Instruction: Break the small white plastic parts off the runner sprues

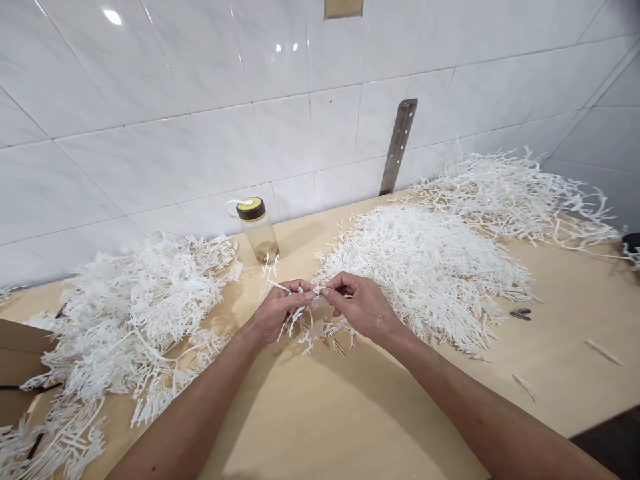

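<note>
My left hand (281,309) is closed around a white plastic branch (271,268), whose forked twigs stick out above and below the fingers. Opposite it, my right hand (361,301) pinches at the same spot, thumb and forefinger meeting the left fingertips. Whatever small white part lies between the right fingertips is too small to make out. Just behind my right hand spreads a heap of small white plastic sprigs (415,260). On the left lies a heap of white branched pieces (145,307).
A clear bottle with a yellow and black lid (257,230) stands near the tiled wall (280,140). Longer white branches (520,193) lie at the back right. A metal bracket (399,147) leans there. Small dark snips (521,313) lie right; a cardboard box (23,360) sits left.
</note>
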Motion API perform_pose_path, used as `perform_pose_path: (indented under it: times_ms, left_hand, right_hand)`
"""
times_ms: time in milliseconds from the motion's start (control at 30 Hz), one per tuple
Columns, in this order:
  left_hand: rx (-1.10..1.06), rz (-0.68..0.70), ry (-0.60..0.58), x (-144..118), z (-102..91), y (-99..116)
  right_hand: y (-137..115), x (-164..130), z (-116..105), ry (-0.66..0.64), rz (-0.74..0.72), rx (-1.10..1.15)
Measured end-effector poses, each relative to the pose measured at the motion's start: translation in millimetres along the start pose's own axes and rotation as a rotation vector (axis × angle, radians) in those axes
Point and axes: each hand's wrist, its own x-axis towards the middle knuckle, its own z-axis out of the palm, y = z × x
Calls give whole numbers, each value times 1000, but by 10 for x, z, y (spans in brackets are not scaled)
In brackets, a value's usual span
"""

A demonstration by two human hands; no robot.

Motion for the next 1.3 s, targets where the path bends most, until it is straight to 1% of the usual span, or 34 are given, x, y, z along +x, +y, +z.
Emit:
perform_pose_path:
  times_ms: [100, 267, 333, 433, 533, 633, 700, 767, 867, 967, 1067, 1133, 1300]
  left_hand:
    - [25, 53, 14, -17, 12, 2]
    - [96, 114, 14, -41, 52, 39]
    - [160, 139, 42, -25, 58, 23]
    - [268, 196, 114, 26, 43, -43]
    - [413, 281, 165, 70, 12, -115]
    - [543, 356, 169, 70, -7, -138]
    - [582, 381, 158, 51, -5, -122]
    - [588, 376, 145, 29, 6, -98]
    - [558, 322, 107, 14, 18, -85]
    - [468, 300, 69, 27, 9, -117]
    - [374, 278, 39, 44, -3, -154]
    - [337, 252, 29, 47, -3, -164]
    - [272, 186, 30, 45, 12, -175]
  right_hand:
    - [12, -7, 44, 39, -31, 4]
    - [57, -1, 62, 34, 35, 127]
    - [92, 9, 59, 19, 63, 177]
    - [137, 27, 51, 11, 89, 203]
    - [134, 34, 45, 5, 99, 211]
    - [95, 27, 46, 6, 101, 198]
    - [76, 21, 45, 10, 92, 163]
    - [67, 18, 36, 8, 79, 122]
    - [52, 15, -4, -12, 76, 63]
    - [9, 10, -58, -46, 83, 23]
    - [-37, 7, -91, -106, 59, 3]
    - [-50, 8, -97, -131, 44, -18]
    - [-22, 17, -113, -144, 44, -40]
